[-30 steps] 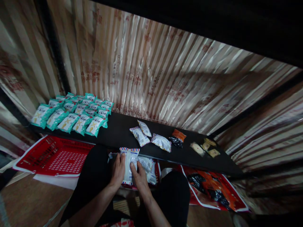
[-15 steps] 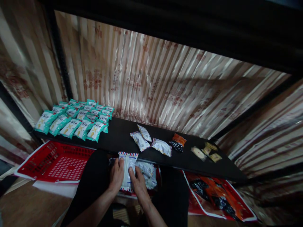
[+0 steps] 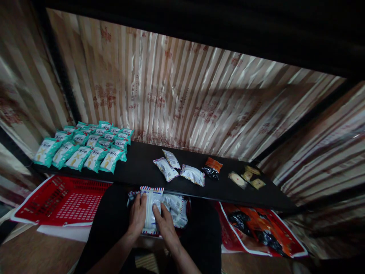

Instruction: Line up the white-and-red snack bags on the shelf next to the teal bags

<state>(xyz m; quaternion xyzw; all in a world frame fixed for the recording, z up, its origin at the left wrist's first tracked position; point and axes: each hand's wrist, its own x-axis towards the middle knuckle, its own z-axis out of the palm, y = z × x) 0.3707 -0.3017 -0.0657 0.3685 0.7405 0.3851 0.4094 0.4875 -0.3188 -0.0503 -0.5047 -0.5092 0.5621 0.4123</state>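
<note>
Both hands hold one white snack packet [image 3: 151, 198] with red-and-blue striped edges, upright above a pile of like packets [image 3: 176, 207] between my knees. My left hand [image 3: 137, 215] grips its left side, fingers curled round the edge. My right hand [image 3: 164, 225] presses its lower right side with the thumb on the front. Three matching white packets [image 3: 178, 169] lie on the black shelf [image 3: 142, 163] just beyond.
Several teal packets [image 3: 85, 146] are laid in rows at the shelf's left end. An orange-and-black packet [image 3: 212, 168] and small tan packets [image 3: 247, 177] lie to the right. A red basket [image 3: 62, 198] sits at lower left, another red basket [image 3: 256, 228] with dark packets at lower right. Striped fabric backs the shelf.
The hands keep hold of the same white packet, which has sunk slightly toward the pile. The view has shifted a little; the shelf items have not moved.
</note>
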